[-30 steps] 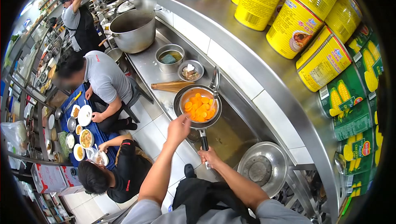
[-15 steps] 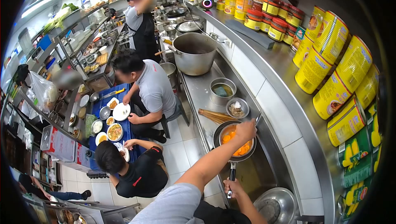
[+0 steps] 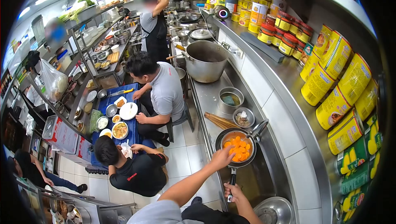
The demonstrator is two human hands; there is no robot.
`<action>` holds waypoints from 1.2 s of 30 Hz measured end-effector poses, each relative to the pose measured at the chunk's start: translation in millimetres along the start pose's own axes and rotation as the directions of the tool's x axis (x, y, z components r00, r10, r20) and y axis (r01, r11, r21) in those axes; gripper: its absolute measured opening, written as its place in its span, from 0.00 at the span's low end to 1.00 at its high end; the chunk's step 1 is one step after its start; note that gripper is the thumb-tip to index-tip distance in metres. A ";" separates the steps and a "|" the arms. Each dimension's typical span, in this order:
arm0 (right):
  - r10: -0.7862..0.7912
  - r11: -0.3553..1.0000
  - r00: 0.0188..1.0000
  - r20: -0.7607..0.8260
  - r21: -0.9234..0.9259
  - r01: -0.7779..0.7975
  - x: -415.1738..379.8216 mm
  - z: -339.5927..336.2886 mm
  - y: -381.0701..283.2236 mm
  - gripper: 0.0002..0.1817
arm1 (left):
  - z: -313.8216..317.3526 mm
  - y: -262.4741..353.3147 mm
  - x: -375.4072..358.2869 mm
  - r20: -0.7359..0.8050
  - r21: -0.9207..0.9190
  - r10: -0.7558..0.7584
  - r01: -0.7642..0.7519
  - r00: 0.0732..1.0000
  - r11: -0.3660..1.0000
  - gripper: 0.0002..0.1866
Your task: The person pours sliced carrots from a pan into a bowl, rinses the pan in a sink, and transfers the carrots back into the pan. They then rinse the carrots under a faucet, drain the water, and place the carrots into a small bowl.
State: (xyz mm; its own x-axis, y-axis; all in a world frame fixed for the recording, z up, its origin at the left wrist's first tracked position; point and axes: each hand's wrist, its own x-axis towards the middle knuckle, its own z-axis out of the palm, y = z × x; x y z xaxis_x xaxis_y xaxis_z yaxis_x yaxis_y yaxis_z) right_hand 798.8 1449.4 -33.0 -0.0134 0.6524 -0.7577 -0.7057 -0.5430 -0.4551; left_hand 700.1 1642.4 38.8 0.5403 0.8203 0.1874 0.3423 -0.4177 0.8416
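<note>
Over the near left edge of a strainer (image 3: pixel 252 148) of sliced orange carrots (image 3: pixel 240 149), my left hand (image 3: pixel 223 158) has its fingers partly stretched toward the slices. The strainer rests in a dark pan (image 3: pixel 218 141). Below it, my right hand (image 3: pixel 233 192) is closed round the pan's black handle (image 3: pixel 232 178). A metal faucet (image 3: pixel 259 128) stands at the strainer's upper right. Whether water runs from it, I cannot tell.
Beyond the pan are wooden sticks (image 3: pixel 219 120), a small bowl (image 3: pixel 243 117), a pot (image 3: pixel 231 99) and a large pot (image 3: pixel 205 61). A metal basin (image 3: pixel 274 210) lies near right. Yellow cans (image 3: pixel 318 84) line the shelf. Two people sit at a blue table (image 3: pixel 133 129); others are farther off.
My left hand has moved from the faucet down to the strainer's near left edge. My right hand still holds the handle. The view has shifted slightly.
</note>
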 end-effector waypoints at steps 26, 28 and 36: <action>-0.026 0.937 0.976 0.215 0.347 -0.051 13.6 -5.7 12.3 0.24 | -4.5 -265.0 -293.8 0.518 0.559 -0.833 0.659 0.198 0.504 0.22; -0.028 0.953 0.985 0.170 0.303 -0.026 16.5 -7.2 13.4 0.24 | -4.9 -269.2 -289.0 0.484 0.581 -0.827 0.602 0.285 0.547 0.22; -0.021 0.973 0.994 0.105 0.232 -0.004 19.7 -12.9 15.7 0.25 | -4.0 -264.8 -268.0 0.497 0.557 -0.766 0.526 0.408 0.642 0.19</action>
State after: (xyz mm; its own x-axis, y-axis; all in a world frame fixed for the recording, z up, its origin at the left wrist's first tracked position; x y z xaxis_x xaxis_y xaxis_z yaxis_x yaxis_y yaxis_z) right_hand 796.5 1446.9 -61.1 -0.0727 0.7158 -0.6946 -0.8508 -0.4078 -0.3313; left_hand 461.5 1534.8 -232.3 0.3407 0.4601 -0.8199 0.9325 -0.0547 0.3569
